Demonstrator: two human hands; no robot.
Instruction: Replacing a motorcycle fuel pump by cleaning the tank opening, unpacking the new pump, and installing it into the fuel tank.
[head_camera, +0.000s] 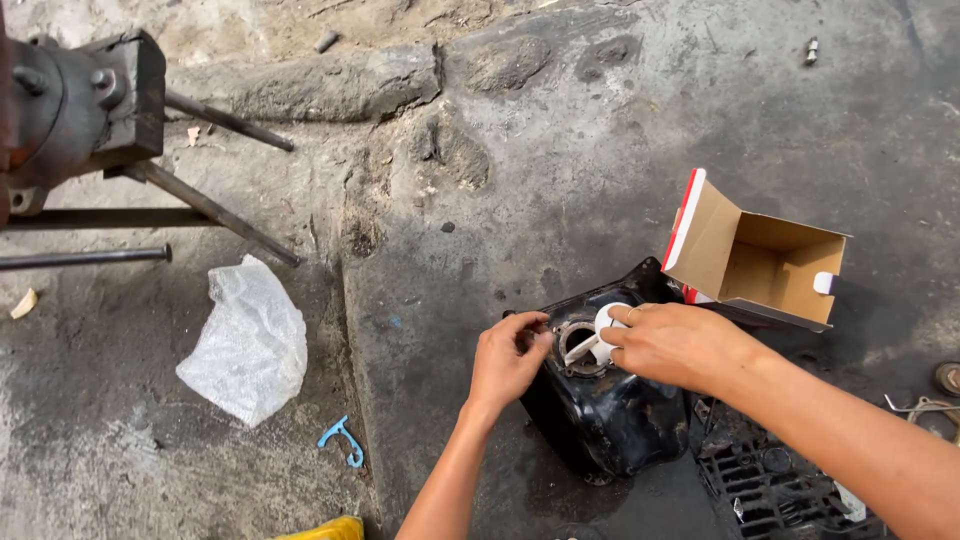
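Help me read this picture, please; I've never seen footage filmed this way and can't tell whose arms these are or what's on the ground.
The single picture comes from a camera worn on a person's head, looking down, so the two bare arms reaching in from below are that person's own. The work surface is a rough, stained concrete floor. On it sits a black metal tank with a round opening on top. The right hand holds a white plastic part at that opening; the left hand rests on the tank's rim beside it. Behind the tank lies an open cardboard box, empty as far as can be seen. To the left are a crumpled sheet of bubble wrap, a small blue plastic hook and a heavy metal stand with rods.
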